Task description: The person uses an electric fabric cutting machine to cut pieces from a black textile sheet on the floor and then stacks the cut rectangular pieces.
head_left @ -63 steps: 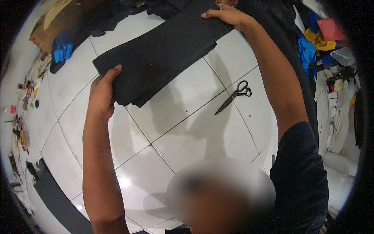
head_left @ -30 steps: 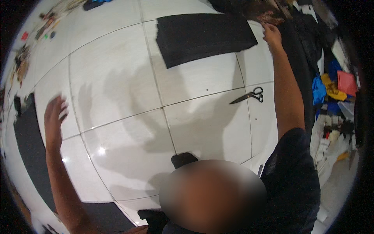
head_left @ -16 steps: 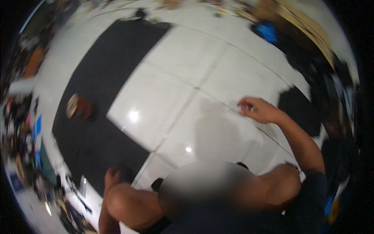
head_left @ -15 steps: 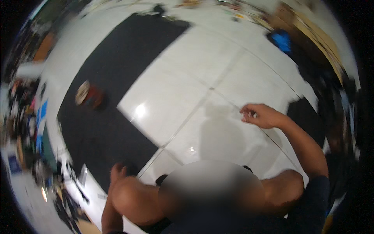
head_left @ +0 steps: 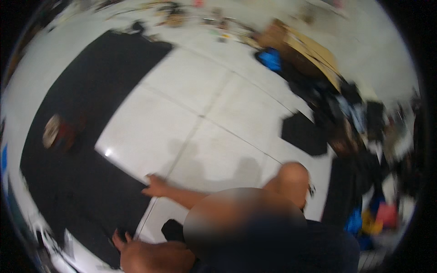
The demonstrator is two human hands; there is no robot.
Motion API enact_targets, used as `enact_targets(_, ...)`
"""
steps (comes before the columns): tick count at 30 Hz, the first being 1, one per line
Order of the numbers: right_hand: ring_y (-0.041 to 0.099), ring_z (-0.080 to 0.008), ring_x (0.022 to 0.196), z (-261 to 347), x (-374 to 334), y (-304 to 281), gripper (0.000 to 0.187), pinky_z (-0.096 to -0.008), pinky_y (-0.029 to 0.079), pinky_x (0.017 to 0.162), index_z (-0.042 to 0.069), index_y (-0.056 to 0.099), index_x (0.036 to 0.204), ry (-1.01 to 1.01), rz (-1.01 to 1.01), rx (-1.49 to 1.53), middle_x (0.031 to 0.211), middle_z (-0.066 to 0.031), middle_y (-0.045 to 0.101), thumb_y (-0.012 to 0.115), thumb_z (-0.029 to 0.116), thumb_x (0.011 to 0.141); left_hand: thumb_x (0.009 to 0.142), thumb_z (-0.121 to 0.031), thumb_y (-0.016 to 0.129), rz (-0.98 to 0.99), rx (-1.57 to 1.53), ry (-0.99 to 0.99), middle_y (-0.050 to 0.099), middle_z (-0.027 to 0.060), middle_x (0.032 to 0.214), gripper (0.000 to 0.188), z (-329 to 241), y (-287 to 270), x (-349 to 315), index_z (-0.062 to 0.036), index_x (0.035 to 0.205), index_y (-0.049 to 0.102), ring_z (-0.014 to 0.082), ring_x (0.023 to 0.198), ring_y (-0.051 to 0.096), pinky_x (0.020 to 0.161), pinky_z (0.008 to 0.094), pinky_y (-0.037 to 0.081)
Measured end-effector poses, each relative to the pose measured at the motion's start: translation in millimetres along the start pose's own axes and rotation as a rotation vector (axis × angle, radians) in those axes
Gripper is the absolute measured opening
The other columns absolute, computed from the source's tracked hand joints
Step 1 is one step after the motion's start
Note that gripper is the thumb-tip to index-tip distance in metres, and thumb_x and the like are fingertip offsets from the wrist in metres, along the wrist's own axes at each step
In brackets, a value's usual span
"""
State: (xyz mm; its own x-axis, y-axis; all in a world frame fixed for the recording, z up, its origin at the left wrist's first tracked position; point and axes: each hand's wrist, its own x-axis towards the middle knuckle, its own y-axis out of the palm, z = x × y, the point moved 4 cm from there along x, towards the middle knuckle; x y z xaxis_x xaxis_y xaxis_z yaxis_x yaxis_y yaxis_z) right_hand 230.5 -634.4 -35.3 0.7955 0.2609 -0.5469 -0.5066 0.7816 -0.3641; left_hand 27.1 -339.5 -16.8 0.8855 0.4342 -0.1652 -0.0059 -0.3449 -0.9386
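A large black sheet (head_left: 77,182), apparently fabric or matting, covers the left part of the white tiled floor. At the sheet's near inner corner is my right hand (head_left: 157,186), reaching across in front of me. Its thumb and fingers look spread, though motion blurs them, and I cannot tell whether they touch the sheet. My left hand (head_left: 120,240) is low on the sheet beside my bent left knee, fingers apart, the rest hidden behind the knee. Farther left, a reddish-brown round container (head_left: 66,138) with a pale round top (head_left: 51,131) sits on the sheet.
White floor tiles (head_left: 200,141) spread to the right of the sheet. A smaller black piece (head_left: 304,133) lies on them. Piled dark cloth (head_left: 325,104), a blue item (head_left: 271,60) and tan board (head_left: 314,50) line the right side. Colourful cloths (head_left: 387,214) are at lower right.
My right hand has moved from the tiles on the right across to the sheet's corner. The view has swung to the right. My left hand stays beside the left knee.
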Motion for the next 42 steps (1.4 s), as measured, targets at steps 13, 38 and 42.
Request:
enact_targets(13,0.053,-0.0418,0.117,32.9,7.8,35.2,0.06,-0.0508,0.045,0.098,-0.003,0.046,0.119,0.147,-0.107,-0.052,0.126,-0.0242,0.05,0.077,0.025,0.076,0.078,-0.016,0.068,0.115,0.175,0.118,0.048,0.0274,0.123,0.058,-34.8,-0.4,20.1,0.0021,0.13,0.049,0.0447,0.114,0.049,0.1,0.0486,0.039)
enact_targets(38,0.059,-0.0399,0.107,56.1,18.5,43.5,0.047,-0.0471,0.048,0.091,-0.006,0.049,0.114,0.068,-0.032,-0.205,0.112,-0.025,0.062,0.06,0.03,0.087,0.079,-0.025,0.072,0.126,0.072,0.093,0.049,0.021,0.122,0.055,-48.1,-28.5,13.8,-0.0084,0.128,0.052,0.0404,0.115,0.048,0.094,0.0488,0.045)
enact_targets(42,0.059,-0.0412,0.107,43.7,5.3,21.2,0.039,-0.0463,0.047,0.091,-0.003,0.053,0.113,-0.024,-0.103,-0.235,0.108,-0.0265,0.062,0.056,0.03,0.091,0.078,-0.025,0.073,0.13,0.051,0.008,0.049,0.0206,0.121,0.055,-65.7,-33.0,8.3,-0.0087,0.127,0.052,0.0394,0.116,0.048,0.092,0.048,0.047)
